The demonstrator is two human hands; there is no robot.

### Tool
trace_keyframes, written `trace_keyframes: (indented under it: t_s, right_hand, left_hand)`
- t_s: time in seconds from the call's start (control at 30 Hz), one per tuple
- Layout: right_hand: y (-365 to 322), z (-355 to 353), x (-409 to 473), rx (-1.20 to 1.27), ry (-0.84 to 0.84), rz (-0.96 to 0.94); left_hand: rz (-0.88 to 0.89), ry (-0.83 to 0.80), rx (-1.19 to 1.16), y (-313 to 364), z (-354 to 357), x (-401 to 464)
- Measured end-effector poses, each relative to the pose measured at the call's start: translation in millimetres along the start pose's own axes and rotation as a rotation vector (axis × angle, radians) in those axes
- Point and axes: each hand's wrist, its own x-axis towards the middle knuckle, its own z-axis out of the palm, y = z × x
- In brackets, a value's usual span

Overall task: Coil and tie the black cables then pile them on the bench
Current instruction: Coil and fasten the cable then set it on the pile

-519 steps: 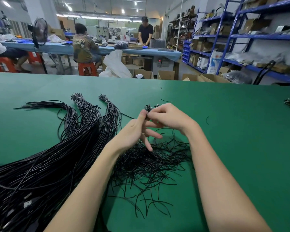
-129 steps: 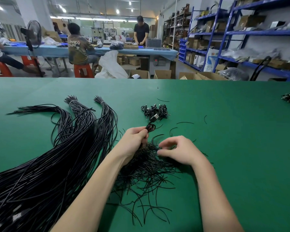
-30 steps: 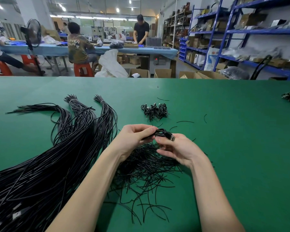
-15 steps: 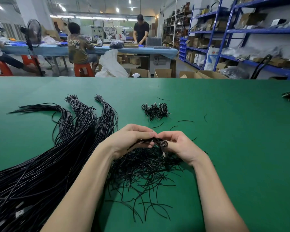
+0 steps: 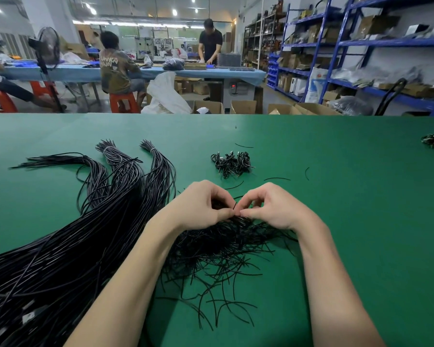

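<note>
A small coiled cable (image 5: 219,205) is held between both hands above the green bench (image 5: 336,196). The left hand (image 5: 201,205) is curled around the coil, and the fingers of the right hand (image 5: 271,209) are pinched on a thin black tie (image 5: 235,206) whose end sticks up between the thumbs. Just under the hands a loose heap of ties (image 5: 218,251) is spread on the bench. To the left of the hands, long bundled cables (image 5: 85,221) are laid out. Beyond the hands, a small pile of finished coils (image 5: 232,162) is seen. Past the bench's far edge, a seated person's shirt (image 5: 114,68) is printed with letters reading roughly "UNKN OWN"; other writing cannot be read.
</note>
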Motion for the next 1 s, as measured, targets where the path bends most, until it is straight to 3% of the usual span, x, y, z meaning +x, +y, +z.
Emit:
trace_keyframes:
  t_s: [0.3,0.47,0.57,0.77,1.0]
  right_hand:
    - [-32.4,6.9,0.5,-0.404,0.167,0.071]
    - [-44.6,22.0,6.3,-0.262,0.384,0.142]
    - [-44.0,23.1,9.1,-0.079,0.408,0.126]
    - [-33.2,20.5,9.5,-0.012,0.378,0.057]
    - [-29.3,29.9,14.0,-0.001,0.470,-0.065]
  left_hand:
    - [0.055,0.199,0.136,10.0,8.3,3.4]
    - [-0.049,0.455,0.031,12.9,19.4,7.0]
    - [-0.130,0.531,-0.029,11.4,20.5,8.7]
    - [-0.220,0.528,-0.256,4.0,20.7,10.4]
    - [-0.375,0.426,-0.799,-3.6,15.3,13.2]
